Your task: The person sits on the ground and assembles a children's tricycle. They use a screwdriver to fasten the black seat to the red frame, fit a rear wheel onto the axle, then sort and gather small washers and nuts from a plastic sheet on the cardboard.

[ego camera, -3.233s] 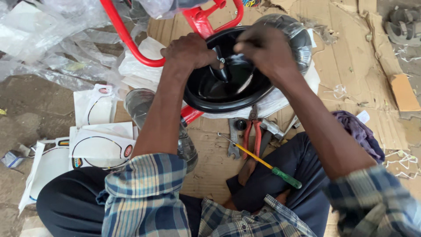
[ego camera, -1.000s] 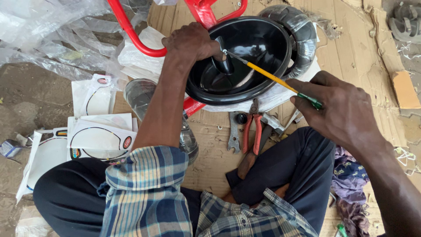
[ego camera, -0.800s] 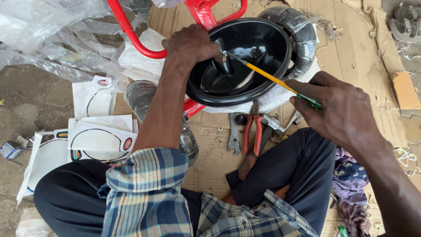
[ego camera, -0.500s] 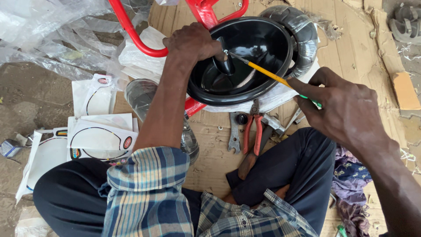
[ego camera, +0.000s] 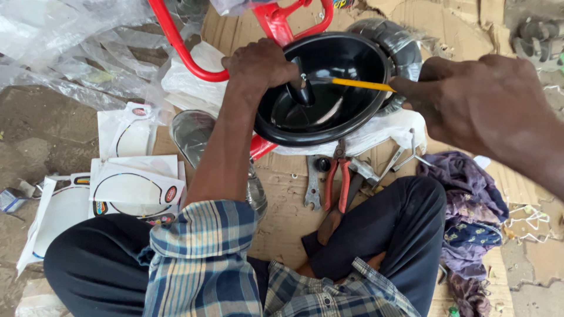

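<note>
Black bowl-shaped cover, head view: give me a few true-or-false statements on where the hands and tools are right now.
1. The left hand grips the rim of the black bowl-shaped cover. True.
2. The right hand holds red-handled pliers. False: it holds a yellow-shafted screwdriver; the red-handled pliers lie on the cardboard.
3. The screwdriver tip points at the centre of the cover. True.
4. A flat wrench lies beside the pliers. True.
5. The cover rests on a blue tubular frame. False: the frame is red.
</note>
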